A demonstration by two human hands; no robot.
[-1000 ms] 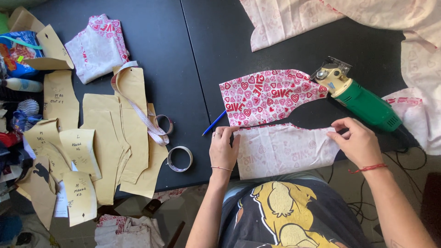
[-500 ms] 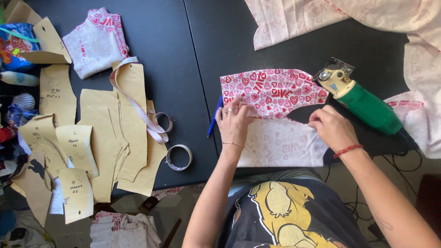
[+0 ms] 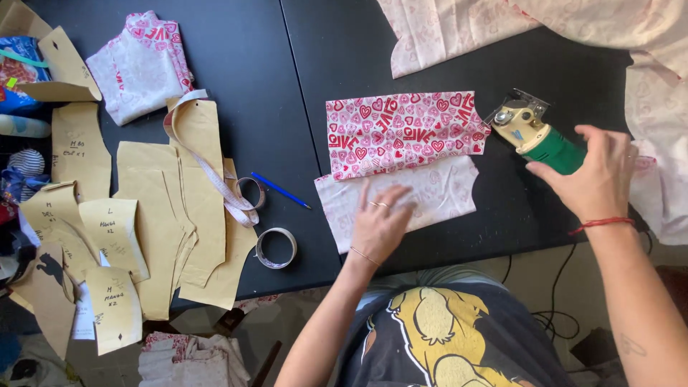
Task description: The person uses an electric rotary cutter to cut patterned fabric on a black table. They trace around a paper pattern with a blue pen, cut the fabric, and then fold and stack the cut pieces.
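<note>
The left hand [image 3: 378, 226] lies flat, fingers spread, on the pale fabric [image 3: 430, 193] at the table's near edge. Just beyond, the heart-print piece [image 3: 401, 132] overlaps it. To the right, the right hand [image 3: 595, 175] curls loosely around the green cutter [image 3: 537, 136].

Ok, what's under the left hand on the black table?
The left hand lies flat on a pale, wrong-side-up piece of heart-print fabric, beside the bright pink-and-red printed piece. Whatever lies under the fabric is covered; only the black table shows around it.
</note>
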